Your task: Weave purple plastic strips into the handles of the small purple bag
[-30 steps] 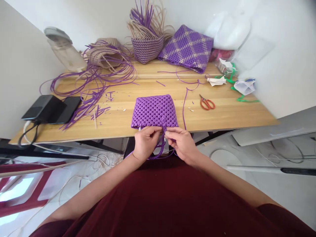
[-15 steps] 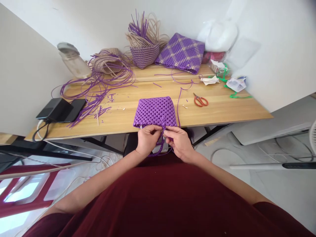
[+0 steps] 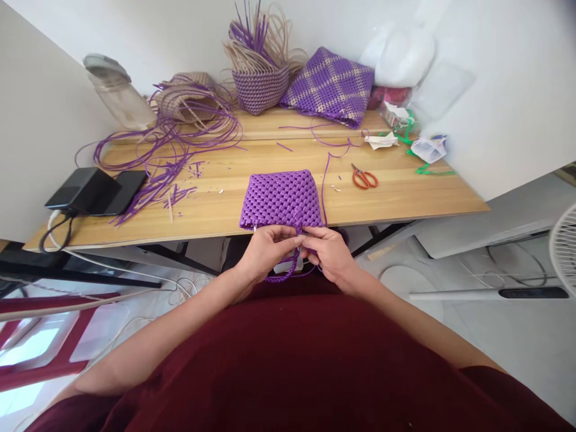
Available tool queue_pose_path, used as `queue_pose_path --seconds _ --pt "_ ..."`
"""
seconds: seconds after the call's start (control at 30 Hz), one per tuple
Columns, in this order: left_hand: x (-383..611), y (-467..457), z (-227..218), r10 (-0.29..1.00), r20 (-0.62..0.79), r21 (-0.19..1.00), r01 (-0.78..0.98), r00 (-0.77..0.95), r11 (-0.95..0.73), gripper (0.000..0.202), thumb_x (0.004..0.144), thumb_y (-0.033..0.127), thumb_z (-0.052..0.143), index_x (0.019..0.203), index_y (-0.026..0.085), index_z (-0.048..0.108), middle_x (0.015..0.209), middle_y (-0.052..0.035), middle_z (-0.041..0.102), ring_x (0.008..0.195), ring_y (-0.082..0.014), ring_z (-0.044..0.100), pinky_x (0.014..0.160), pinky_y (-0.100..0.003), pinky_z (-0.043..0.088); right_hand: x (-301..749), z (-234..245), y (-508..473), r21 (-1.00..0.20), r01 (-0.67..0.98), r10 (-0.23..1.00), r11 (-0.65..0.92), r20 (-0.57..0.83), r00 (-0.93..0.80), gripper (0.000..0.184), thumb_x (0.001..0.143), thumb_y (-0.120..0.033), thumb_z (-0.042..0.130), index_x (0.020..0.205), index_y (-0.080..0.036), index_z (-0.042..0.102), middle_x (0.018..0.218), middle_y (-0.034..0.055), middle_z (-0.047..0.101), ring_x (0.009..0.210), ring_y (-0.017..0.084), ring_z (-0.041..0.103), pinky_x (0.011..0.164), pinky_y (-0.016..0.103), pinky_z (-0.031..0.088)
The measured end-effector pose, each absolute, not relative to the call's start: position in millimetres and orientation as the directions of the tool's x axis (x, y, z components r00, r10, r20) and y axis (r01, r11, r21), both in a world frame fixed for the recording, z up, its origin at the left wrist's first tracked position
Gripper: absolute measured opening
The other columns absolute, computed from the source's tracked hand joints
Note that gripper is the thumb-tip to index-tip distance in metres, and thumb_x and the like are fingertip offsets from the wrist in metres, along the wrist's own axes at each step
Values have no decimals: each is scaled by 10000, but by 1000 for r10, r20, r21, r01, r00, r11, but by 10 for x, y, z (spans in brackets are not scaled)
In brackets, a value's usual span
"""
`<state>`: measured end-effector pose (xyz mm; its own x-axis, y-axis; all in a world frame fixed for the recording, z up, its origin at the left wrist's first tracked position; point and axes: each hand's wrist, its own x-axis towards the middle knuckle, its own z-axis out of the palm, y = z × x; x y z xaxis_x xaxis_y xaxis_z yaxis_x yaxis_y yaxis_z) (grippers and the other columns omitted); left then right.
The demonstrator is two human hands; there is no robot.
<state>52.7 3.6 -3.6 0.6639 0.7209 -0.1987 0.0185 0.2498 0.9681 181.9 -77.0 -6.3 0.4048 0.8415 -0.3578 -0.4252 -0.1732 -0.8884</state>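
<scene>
A small purple woven bag point(image 3: 281, 198) lies flat at the near edge of the wooden table point(image 3: 405, 198). My left hand point(image 3: 265, 252) and my right hand point(image 3: 328, 255) meet at its near rim, fingers pinched on the purple strand there. A woven purple handle loop point(image 3: 283, 276) hangs below the table edge between my hands. A loose purple strand point(image 3: 323, 186) runs up the table from the bag's right side.
Orange-handled scissors point(image 3: 364, 177) lie to the right of the bag. Loose purple strips point(image 3: 166, 150) spread over the left half of the table. A half-woven basket point(image 3: 261, 84) and a purple checked mat point(image 3: 330, 87) stand at the back. Black devices point(image 3: 94, 191) sit at the left.
My hands stay at the bag's near rim, with small finger shifts on the strand. The view has shifted slightly with my head.
</scene>
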Motion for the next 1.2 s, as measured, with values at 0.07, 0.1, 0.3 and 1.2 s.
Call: queue_pose_path --seconds 0.07,0.1,0.3,1.2 --pt "545 31 -71 729 -203 963 -1 653 269 280 647 325 844 822 139 728 750 -22 695 625 -100 595 619 -232 474 1848 -68 -781 -908 -366 848 -203 -350 398 488 602 -261 761 1047 -75 689 516 8 617 430 111 528 371 195 261" --pt "553 30 -84 733 -203 962 -6 650 272 279 640 323 848 811 137 729 757 -27 701 646 -105 607 643 -236 482 1866 -67 -789 -918 -330 850 -218 -345 397 480 614 -277 766 1043 -72 692 521 16 625 427 114 532 368 196 271" --pt "584 45 -117 737 -253 951 24 627 307 281 605 304 861 796 137 739 758 -38 727 689 -126 640 694 -250 508 2008 -30 -829 -948 -185 912 -260 -304 275 224 681 -299 748 802 -110 742 674 66 693 534 137 638 376 175 367" --pt "689 89 -137 723 -108 994 52 683 99 204 771 325 712 748 143 624 648 17 566 581 -91 458 561 -229 349 2175 88 -961 -961 252 956 -115 -38 291 196 887 -312 572 763 -183 652 716 13 645 688 149 575 688 281 458"
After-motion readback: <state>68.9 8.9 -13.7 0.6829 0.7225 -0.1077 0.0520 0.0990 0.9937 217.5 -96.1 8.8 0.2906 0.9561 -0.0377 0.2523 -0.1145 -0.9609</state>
